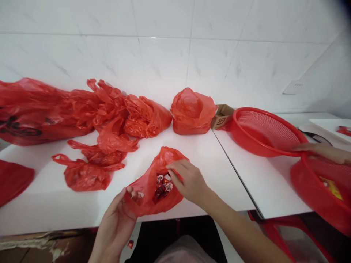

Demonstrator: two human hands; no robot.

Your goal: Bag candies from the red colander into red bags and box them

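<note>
Here we are, with a red bag [146, 182] sitting wide-mouthed near the front edge of the table [214, 191], small red-and-white packets [163, 187] showing inside. Our left hand [123, 206] comes up from below, palm turned upward, fingers curled around the bag's left side in a partly closed grip. Our right hand [188, 179] reaches in from the right, forearm slanting across the table edge, wrist bent, knuckles up, thumb and fingers nearly together with the right rim between them. Just behind to the left, small knotted bags [87, 175] lie near us; farther back, an upright red bag [193, 113] stands beside a cardboard box [222, 117]. Off right, another person's hand [315, 149] touches a red basket [268, 128].
</note>
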